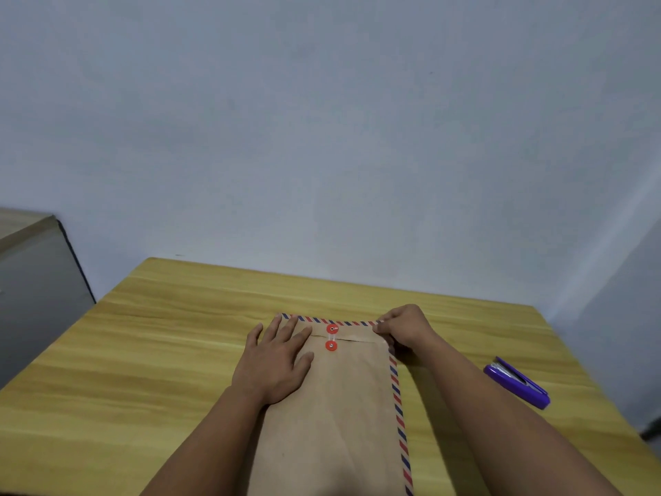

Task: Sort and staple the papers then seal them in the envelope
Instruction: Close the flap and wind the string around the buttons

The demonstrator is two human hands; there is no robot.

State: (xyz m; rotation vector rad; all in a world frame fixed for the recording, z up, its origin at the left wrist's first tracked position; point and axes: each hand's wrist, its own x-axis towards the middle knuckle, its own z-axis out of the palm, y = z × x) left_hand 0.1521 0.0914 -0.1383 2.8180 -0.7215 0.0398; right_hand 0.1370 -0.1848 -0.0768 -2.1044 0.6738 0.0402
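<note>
A brown envelope (pixel 343 406) with a red-and-blue striped border lies lengthwise on the wooden table (pixel 143 352). Its flap is folded down at the far end. Two red button discs (pixel 332 337) sit one above the other there, with a pale string between them. My left hand (pixel 277 363) presses flat on the envelope's left side beside the buttons, fingers straight. My right hand (pixel 402 329) has curled fingers at the envelope's far right corner and pinches the flap edge. No loose papers are visible.
A purple stapler (pixel 517 383) lies on the table to the right of my right forearm. A grey cabinet (pixel 32 281) stands off the table's left side. A pale wall runs behind the table's far edge.
</note>
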